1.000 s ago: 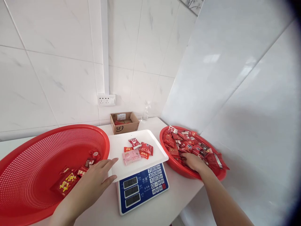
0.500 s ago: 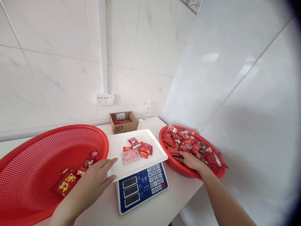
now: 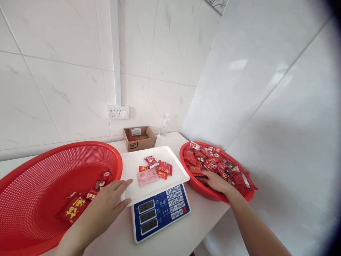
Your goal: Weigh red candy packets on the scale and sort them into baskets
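Observation:
My left hand [image 3: 106, 202] lies flat with fingers stretched out, resting on the rim of the big red mesh basket [image 3: 39, 167] and touching the edge of the white scale tray [image 3: 133, 192]. Several red snack packets and one pink packet [image 3: 147, 176] lie on that tray. The blue digital scale [image 3: 161, 211] shows its keypad and displays. My right hand [image 3: 215, 181] reaches into the smaller red basket [image 3: 202, 190] full of red packets [image 3: 210, 160]; its fingertips are buried among them, so what they hold is hidden. A few packets [image 3: 73, 208] lie in the big basket.
A small open cardboard box [image 3: 140, 138] and a clear plastic bottle [image 3: 163, 128] stand at the back by the tiled wall. A wall socket [image 3: 118, 112] sits above them. A white wall closes in on the right; the counter edge runs just in front of the scale.
My right hand has slid a little to the left among the packets in the small basket. My left hand has stayed in place.

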`<act>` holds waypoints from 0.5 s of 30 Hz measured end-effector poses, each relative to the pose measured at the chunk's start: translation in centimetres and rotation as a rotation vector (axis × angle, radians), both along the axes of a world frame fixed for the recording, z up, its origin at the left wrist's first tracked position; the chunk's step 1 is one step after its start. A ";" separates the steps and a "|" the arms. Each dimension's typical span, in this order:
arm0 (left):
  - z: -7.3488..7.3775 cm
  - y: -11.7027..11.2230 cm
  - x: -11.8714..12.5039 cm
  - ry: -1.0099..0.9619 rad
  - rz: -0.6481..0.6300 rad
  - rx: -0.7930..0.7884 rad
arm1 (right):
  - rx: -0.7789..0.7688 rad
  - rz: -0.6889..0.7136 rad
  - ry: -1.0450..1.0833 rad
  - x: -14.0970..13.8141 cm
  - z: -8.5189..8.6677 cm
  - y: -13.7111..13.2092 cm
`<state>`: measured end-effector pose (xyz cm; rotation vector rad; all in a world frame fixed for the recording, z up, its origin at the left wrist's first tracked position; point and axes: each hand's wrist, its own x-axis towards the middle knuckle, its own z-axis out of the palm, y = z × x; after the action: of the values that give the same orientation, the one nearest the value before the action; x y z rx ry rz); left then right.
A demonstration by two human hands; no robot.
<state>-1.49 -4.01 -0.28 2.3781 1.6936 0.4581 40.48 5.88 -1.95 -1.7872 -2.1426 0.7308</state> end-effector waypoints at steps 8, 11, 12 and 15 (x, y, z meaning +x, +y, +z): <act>0.2 -0.1 0.0 0.024 0.003 -0.027 | -0.073 0.052 -0.047 0.3 0.0 0.5; 0.3 -0.1 0.1 0.031 0.005 -0.043 | -0.033 0.102 -0.032 0.4 0.0 0.6; 0.4 -0.1 0.1 0.032 0.007 -0.045 | -0.018 0.119 -0.017 0.4 -0.1 0.6; 0.5 -0.1 0.2 0.035 0.002 -0.052 | -0.011 0.129 0.004 0.4 -0.3 0.7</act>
<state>-1.31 -4.14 0.23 2.3615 1.7009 0.3696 40.88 6.61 -2.20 -1.6637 -2.2721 0.7765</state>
